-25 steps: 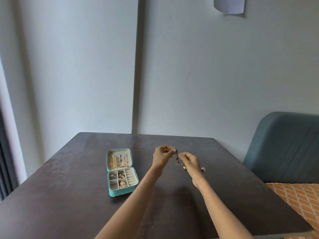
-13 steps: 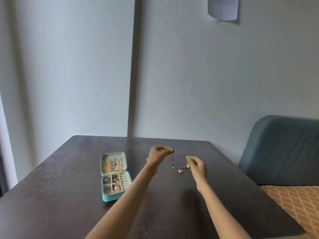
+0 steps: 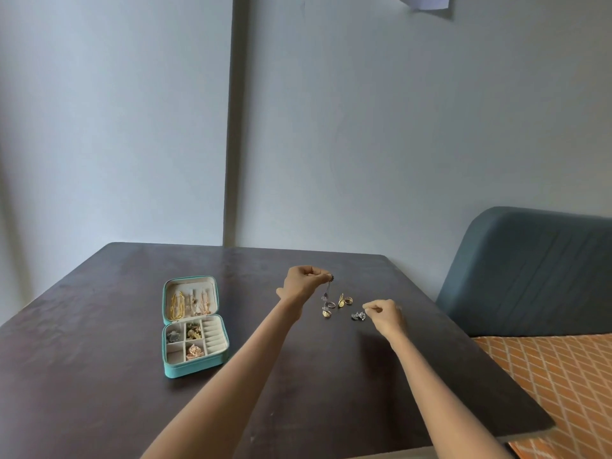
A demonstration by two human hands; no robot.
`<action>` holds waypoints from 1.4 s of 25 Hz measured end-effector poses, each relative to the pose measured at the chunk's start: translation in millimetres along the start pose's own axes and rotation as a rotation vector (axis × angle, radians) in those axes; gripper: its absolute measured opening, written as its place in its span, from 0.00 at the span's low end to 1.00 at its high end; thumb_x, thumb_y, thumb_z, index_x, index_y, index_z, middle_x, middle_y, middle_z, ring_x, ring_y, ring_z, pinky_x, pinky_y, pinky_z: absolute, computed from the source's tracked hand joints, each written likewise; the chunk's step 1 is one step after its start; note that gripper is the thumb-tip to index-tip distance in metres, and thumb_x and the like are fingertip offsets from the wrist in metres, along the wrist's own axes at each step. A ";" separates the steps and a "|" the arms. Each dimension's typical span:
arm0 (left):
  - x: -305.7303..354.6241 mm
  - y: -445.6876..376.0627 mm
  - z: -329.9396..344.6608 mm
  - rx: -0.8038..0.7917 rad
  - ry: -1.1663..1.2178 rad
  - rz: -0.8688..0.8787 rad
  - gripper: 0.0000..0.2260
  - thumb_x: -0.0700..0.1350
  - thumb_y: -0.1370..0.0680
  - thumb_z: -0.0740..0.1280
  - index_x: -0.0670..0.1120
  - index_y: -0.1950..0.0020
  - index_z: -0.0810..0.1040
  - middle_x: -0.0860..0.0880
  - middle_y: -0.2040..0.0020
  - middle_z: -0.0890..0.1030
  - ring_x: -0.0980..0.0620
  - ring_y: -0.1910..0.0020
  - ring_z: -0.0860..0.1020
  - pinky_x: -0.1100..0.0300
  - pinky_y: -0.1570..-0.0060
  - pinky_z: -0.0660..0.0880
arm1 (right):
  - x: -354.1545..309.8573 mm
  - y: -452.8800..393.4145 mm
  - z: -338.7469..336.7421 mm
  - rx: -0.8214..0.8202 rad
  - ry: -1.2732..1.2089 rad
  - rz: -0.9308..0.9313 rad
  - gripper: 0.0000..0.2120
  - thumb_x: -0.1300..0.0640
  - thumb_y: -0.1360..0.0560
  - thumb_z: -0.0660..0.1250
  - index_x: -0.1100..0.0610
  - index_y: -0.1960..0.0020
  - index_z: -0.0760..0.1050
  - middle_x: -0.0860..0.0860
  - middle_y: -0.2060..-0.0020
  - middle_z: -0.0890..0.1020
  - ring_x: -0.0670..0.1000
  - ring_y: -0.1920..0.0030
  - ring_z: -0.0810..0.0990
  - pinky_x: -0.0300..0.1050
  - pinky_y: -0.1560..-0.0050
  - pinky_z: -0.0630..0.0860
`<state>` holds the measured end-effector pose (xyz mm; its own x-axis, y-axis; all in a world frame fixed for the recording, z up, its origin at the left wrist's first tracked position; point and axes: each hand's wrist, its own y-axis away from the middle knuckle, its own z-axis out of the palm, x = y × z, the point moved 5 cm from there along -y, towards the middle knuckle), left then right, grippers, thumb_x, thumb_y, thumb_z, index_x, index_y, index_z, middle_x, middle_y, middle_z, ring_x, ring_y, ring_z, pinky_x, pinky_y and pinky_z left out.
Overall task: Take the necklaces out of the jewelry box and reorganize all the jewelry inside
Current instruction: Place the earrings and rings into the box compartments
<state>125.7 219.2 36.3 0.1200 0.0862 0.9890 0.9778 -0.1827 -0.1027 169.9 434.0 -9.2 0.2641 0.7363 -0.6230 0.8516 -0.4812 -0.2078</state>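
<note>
A teal jewelry box (image 3: 193,366) lies open on the dark table (image 3: 99,342), left of my arms. Gold necklaces (image 3: 177,304) hang in its lid, and small jewelry sits in its cream compartments. My left hand (image 3: 303,283) pinches a small dangling silver piece (image 3: 326,296) above the table. Several loose gold and silver pieces (image 3: 344,301) lie on the table beneath it. My right hand (image 3: 384,314) hovers just right of a grey jewelry piece (image 3: 358,315), fingers curled; what it pinches, if anything, I cannot make out.
A blue padded chair back (image 3: 530,273) and an orange patterned seat (image 3: 563,385) stand right of the table. A grey wall rises behind, with a paper sheet (image 3: 424,1) near the top.
My hands have moved apart. The left hand now holds the dangling piece alone, and the right hand has dropped to the right, near the grey piece on the table.
</note>
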 end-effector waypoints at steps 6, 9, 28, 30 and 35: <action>-1.0 -2.8 4.5 -0.091 0.038 0.000 0.08 0.56 0.42 0.71 0.55 0.68 0.83 0.60 0.62 0.84 0.54 0.48 0.80 0.41 0.30 0.60 | -19.1 1.9 7.3 0.025 0.305 -0.043 0.07 0.46 0.29 0.69 0.45 0.54 0.82 0.49 0.48 0.80 0.54 0.42 0.73 0.48 0.44 0.65; -2.3 -5.4 0.1 -0.104 0.061 0.000 0.10 0.58 0.45 0.72 0.55 0.68 0.83 0.60 0.61 0.84 0.53 0.47 0.80 0.41 0.30 0.60 | -24.2 3.0 10.4 0.051 0.326 -0.039 0.07 0.45 0.29 0.69 0.46 0.53 0.80 0.49 0.47 0.77 0.52 0.41 0.72 0.49 0.42 0.63; 6.6 3.8 -30.3 -0.031 0.083 0.009 0.05 0.47 0.35 0.74 0.52 0.71 0.83 0.54 0.60 0.85 0.48 0.53 0.80 0.50 0.45 0.73 | -75.4 25.5 5.9 -0.318 -0.833 -0.113 0.06 0.61 0.26 0.68 0.55 0.52 0.82 0.48 0.57 0.83 0.43 0.60 0.75 0.33 0.56 0.70; 8.0 4.6 -35.6 -0.019 0.107 0.015 0.07 0.43 0.31 0.74 0.50 0.69 0.82 0.51 0.59 0.85 0.50 0.54 0.80 0.56 0.52 0.73 | -89.1 28.2 4.2 -0.354 -0.956 -0.100 0.05 0.61 0.27 0.69 0.57 0.51 0.81 0.49 0.56 0.83 0.45 0.58 0.76 0.36 0.53 0.70; 23.2 15.6 -56.3 -0.011 0.141 0.058 0.06 0.39 0.28 0.72 0.46 0.65 0.82 0.50 0.60 0.84 0.53 0.56 0.79 0.63 0.60 0.71 | -126.6 40.2 5.0 -0.403 -1.002 -0.168 0.05 0.64 0.27 0.69 0.58 0.52 0.81 0.51 0.57 0.83 0.47 0.54 0.78 0.42 0.45 0.72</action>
<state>134.0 163.2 63.6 0.1498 -0.0629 0.9867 0.9679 -0.1945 -0.1594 168.4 319.1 57.5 -0.2023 -0.0319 -0.9788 0.9763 -0.0850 -0.1990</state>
